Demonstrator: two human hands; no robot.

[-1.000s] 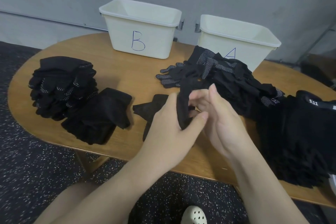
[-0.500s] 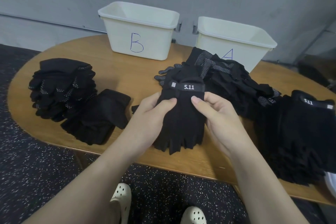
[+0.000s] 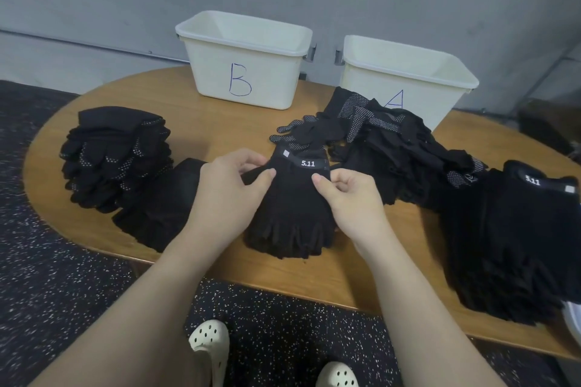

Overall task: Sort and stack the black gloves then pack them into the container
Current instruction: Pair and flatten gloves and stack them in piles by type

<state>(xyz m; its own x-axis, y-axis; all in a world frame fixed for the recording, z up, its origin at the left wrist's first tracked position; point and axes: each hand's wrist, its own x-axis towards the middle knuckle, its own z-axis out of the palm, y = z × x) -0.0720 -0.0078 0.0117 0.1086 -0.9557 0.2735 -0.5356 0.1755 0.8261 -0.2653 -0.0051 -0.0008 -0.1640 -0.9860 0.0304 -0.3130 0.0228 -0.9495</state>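
Both hands, left hand (image 3: 231, 195) and right hand (image 3: 352, 198), pinch the cuff corners of a soft, light "5.11" fingerless glove (image 3: 292, 214) at frame centre above the table (image 3: 220, 135), likely the surest hold for such limp fabric.

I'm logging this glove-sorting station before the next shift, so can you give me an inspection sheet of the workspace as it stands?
Surface: rounded wooden table, bare patches between the piles.
Job's things: glove with a 5.11 band held over the table's near edge; dotted-glove stack far left, plain dark pile beside it; unsorted heap in front of bin A; banded-glove stack far right; bin B shows no gloves inside.
Clutter: white item at the right edge, too cut off to name.
Hands: left hand and right hand each pinch the held glove's sides.
Cables: nothing seen.
Surroundings: grey wall, speckled dark floor, white clogs.
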